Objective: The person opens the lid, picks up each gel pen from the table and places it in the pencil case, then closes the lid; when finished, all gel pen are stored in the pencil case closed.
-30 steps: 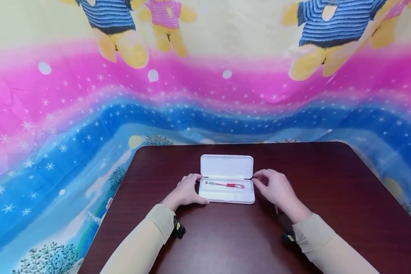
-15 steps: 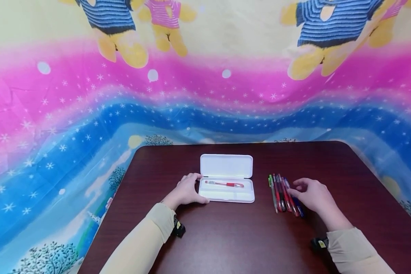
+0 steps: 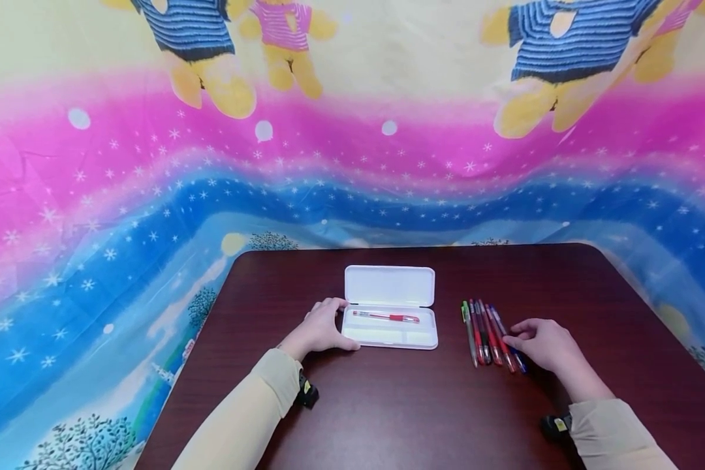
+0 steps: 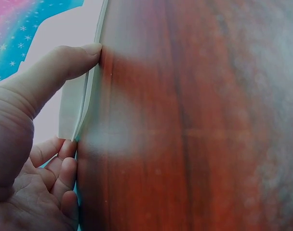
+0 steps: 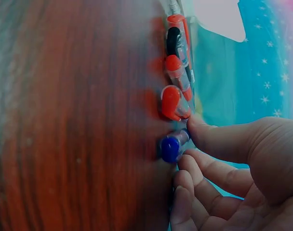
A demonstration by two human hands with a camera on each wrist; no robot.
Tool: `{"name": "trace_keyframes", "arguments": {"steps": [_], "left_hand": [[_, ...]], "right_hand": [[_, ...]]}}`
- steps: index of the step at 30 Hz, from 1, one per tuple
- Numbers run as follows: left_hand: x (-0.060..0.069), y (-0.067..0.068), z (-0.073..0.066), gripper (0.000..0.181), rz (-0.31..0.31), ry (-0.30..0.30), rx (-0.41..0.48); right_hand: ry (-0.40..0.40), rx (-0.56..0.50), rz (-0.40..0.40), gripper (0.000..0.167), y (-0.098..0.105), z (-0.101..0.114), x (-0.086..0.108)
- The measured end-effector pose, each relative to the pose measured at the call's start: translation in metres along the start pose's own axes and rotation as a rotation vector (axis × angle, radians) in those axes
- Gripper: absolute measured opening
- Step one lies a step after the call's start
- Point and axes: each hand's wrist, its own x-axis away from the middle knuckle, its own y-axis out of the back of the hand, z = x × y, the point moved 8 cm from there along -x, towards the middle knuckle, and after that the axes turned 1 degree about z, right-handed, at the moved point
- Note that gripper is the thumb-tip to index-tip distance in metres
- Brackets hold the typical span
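An open white pencil case (image 3: 390,285) lies on the table with its lid folded back. Inside its base is one red pen (image 3: 396,318), set crosswise. My left hand (image 3: 319,331) holds the case by its left end, thumb on the near edge and fingers at the far side. To the right of the case lies a row of several pens, from a green pen (image 3: 469,333) to red ones and a blue-capped pen (image 5: 170,149) at the right end. My right hand (image 3: 546,346) pinches this blue pen between thumb and forefinger, still down on the table.
The dark brown wooden table (image 3: 376,418) has rounded far corners. Right behind it hangs a patterned cloth (image 3: 352,150) with bears and snowflakes. A black wrist camera (image 3: 307,390) sits under the left sleeve, another one (image 3: 556,424) under the right.
My right hand has left the case's right side, uncovering the row of pens, and come to the blue pen at its right end. The left hand stays at the case.
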Motion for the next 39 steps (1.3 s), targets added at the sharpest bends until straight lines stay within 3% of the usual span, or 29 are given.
{"name": "trace_keyframes", "arguments": {"steps": [10,18,23,28,34,39], "left_hand": [[0.000,0.000,0.000,0.104,-0.001,0.001,-0.005],[0.000,0.001,-0.002,0.104,0.005,0.011,0.005],[0.000,0.000,-0.002,0.105,0.010,0.023,-0.001],[0.000,0.000,-0.001,0.105,0.009,0.023,-0.009],[0.000,0.000,-0.001,0.104,0.011,0.019,-0.012],[0.001,0.001,-0.003,0.103,0.015,0.021,-0.009]], "right_hand": [[-0.026,-0.008,-0.032,0.037,0.000,-0.005,-0.001],[0.025,-0.038,-0.098,0.036,0.010,0.007,0.003],[0.109,-0.067,-0.142,0.034,0.018,0.038,0.006],[0.192,-0.078,-0.124,0.031,0.013,0.079,0.004],[0.327,-0.053,-0.109,0.020,-0.006,0.134,-0.005],[0.428,0.003,-0.068,0.013,-0.035,0.170,-0.017]]}}
